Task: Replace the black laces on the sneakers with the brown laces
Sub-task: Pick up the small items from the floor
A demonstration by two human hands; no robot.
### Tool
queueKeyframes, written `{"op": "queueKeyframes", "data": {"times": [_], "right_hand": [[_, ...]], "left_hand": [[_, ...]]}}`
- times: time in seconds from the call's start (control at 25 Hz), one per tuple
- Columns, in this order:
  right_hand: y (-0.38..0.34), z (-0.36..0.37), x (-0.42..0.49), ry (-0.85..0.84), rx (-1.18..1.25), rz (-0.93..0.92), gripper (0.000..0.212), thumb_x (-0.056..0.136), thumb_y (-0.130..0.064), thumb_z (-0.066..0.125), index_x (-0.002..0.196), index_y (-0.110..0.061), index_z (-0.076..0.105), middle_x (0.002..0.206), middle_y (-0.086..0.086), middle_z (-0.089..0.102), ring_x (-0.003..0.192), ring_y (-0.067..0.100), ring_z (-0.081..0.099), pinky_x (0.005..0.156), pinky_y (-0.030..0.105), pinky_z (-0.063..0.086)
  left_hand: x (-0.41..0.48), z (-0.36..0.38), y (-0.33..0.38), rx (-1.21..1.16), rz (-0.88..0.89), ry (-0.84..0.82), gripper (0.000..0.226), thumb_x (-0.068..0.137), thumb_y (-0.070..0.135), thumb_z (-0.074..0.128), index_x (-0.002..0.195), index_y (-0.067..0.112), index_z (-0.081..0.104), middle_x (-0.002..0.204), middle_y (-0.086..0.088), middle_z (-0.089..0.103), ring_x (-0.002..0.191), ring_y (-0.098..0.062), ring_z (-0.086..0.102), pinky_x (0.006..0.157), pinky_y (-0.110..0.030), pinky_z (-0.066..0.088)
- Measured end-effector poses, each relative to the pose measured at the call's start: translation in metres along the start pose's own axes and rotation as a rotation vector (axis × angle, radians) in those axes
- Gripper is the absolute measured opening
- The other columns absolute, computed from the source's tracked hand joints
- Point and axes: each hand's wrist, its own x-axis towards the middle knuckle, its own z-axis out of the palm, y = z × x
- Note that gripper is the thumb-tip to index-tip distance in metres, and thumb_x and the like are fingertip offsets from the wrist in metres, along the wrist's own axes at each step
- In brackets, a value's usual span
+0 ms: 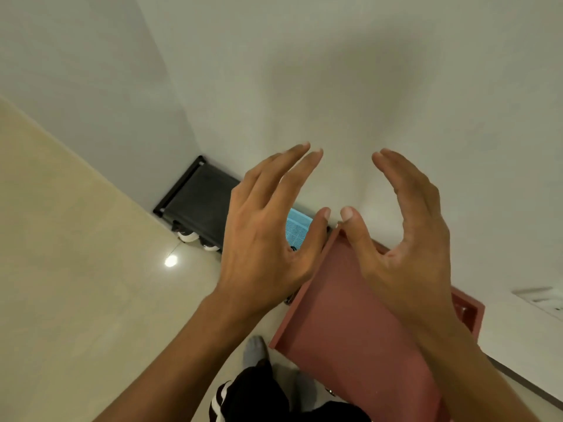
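Observation:
Both my hands are raised in front of the white wall, holding nothing. My left hand [268, 226] has its fingers spread and straight, back toward me. My right hand [408, 226] faces it with fingers loosely arched, thumb tips nearly meeting. Below a black shoe rack [195, 196] at the wall, white toes of sneakers [198, 240] peek out on the floor; their laces are hidden. No brown laces show in this view.
A reddish-brown table [341, 324] stands under my right hand against the wall. A light blue mesh basket [297, 228] sits between the rack and the table. The glossy cream floor [76, 269] stretches left. My socked foot [254, 350] is at the bottom.

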Motion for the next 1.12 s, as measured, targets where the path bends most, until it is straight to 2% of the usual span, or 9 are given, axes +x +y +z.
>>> {"op": "queueKeyframes", "data": {"times": [0.16, 0.32, 0.4, 0.52, 0.68, 0.84, 0.92, 1.04, 1.12], "right_hand": [[-0.031, -0.008, 0.018, -0.044, 0.028, -0.012, 0.062, 0.100, -0.037, 0.070, 0.155, -0.021, 0.046, 0.160, -0.009, 0.044, 0.149, 0.008, 0.037, 0.116, 0.012, 0.032], [-0.039, 0.029, 0.023, -0.147, 0.086, -0.006, 0.063, 0.099, -0.037, 0.070, 0.155, -0.019, 0.046, 0.158, -0.007, 0.047, 0.147, 0.010, 0.041, 0.116, 0.020, 0.040], [-0.044, 0.066, 0.017, -0.245, 0.135, -0.007, 0.061, 0.100, -0.038, 0.070, 0.154, -0.020, 0.047, 0.155, -0.008, 0.050, 0.143, 0.011, 0.046, 0.113, 0.020, 0.042], [-0.050, 0.138, -0.004, -0.436, 0.190, -0.031, 0.058, 0.100, -0.035, 0.070, 0.152, -0.020, 0.049, 0.152, -0.008, 0.052, 0.140, 0.010, 0.049, 0.113, 0.033, 0.046], [-0.062, 0.246, -0.054, -0.742, 0.246, -0.048, 0.060, 0.099, -0.032, 0.072, 0.154, -0.022, 0.049, 0.153, -0.011, 0.050, 0.141, 0.008, 0.048, 0.112, 0.041, 0.049], [-0.069, 0.324, -0.100, -0.939, 0.261, -0.100, 0.059, 0.100, -0.036, 0.069, 0.154, -0.026, 0.048, 0.152, -0.013, 0.050, 0.138, 0.005, 0.050, 0.110, 0.037, 0.050], [-0.061, 0.362, -0.120, -1.016, 0.247, -0.120, 0.057, 0.100, -0.037, 0.069, 0.152, -0.026, 0.050, 0.151, -0.013, 0.051, 0.135, 0.004, 0.052, 0.108, 0.034, 0.052], [-0.036, 0.426, -0.155, -1.175, 0.176, -0.139, 0.055, 0.100, -0.039, 0.068, 0.150, -0.026, 0.052, 0.147, -0.011, 0.054, 0.128, 0.002, 0.054, 0.104, 0.029, 0.054], [-0.014, 0.480, -0.181, -1.276, 0.113, -0.153, 0.054, 0.099, -0.040, 0.069, 0.148, -0.024, 0.055, 0.143, -0.009, 0.057, 0.122, 0.002, 0.057, 0.102, 0.030, 0.055]], "left_hand": [[0.016, -0.035, 0.013, -0.004, -0.091, 0.009, 0.061, 0.097, 0.034, 0.070, 0.152, 0.017, 0.050, 0.158, 0.003, 0.047, 0.147, -0.015, 0.042, 0.118, -0.047, 0.038], [0.004, -0.043, -0.017, -0.029, -0.224, 0.059, 0.059, 0.098, 0.032, 0.070, 0.152, 0.018, 0.051, 0.157, 0.006, 0.048, 0.146, -0.009, 0.041, 0.116, -0.046, 0.041], [-0.023, -0.049, -0.048, -0.016, -0.337, 0.089, 0.058, 0.099, 0.030, 0.070, 0.152, 0.017, 0.051, 0.156, 0.006, 0.049, 0.146, -0.009, 0.042, 0.117, -0.043, 0.042], [-0.081, -0.061, -0.098, 0.006, -0.535, 0.142, 0.057, 0.098, 0.026, 0.071, 0.150, 0.016, 0.052, 0.155, 0.004, 0.052, 0.145, -0.010, 0.044, 0.119, -0.037, 0.040], [-0.176, -0.079, -0.156, 0.046, -0.799, 0.222, 0.055, 0.098, 0.025, 0.071, 0.150, 0.017, 0.053, 0.151, 0.006, 0.055, 0.143, -0.009, 0.046, 0.117, -0.035, 0.042], [-0.255, -0.084, -0.194, 0.040, -1.009, 0.336, 0.054, 0.099, 0.028, 0.070, 0.150, 0.022, 0.053, 0.151, 0.011, 0.053, 0.142, -0.010, 0.047, 0.104, -0.044, 0.053], [-0.291, -0.076, -0.218, 0.045, -1.075, 0.391, 0.052, 0.099, 0.026, 0.069, 0.149, 0.022, 0.054, 0.150, 0.010, 0.055, 0.141, -0.011, 0.049, 0.105, -0.044, 0.052], [-0.356, -0.051, -0.260, 0.088, -1.237, 0.468, 0.047, 0.099, 0.024, 0.069, 0.144, 0.019, 0.058, 0.141, 0.007, 0.061, 0.131, -0.005, 0.055, 0.109, -0.036, 0.049], [-0.403, -0.028, -0.295, 0.105, -1.403, 0.502, 0.045, 0.097, 0.024, 0.070, 0.141, 0.019, 0.060, 0.135, 0.006, 0.064, 0.116, 0.008, 0.057, 0.102, -0.023, 0.049]]}}
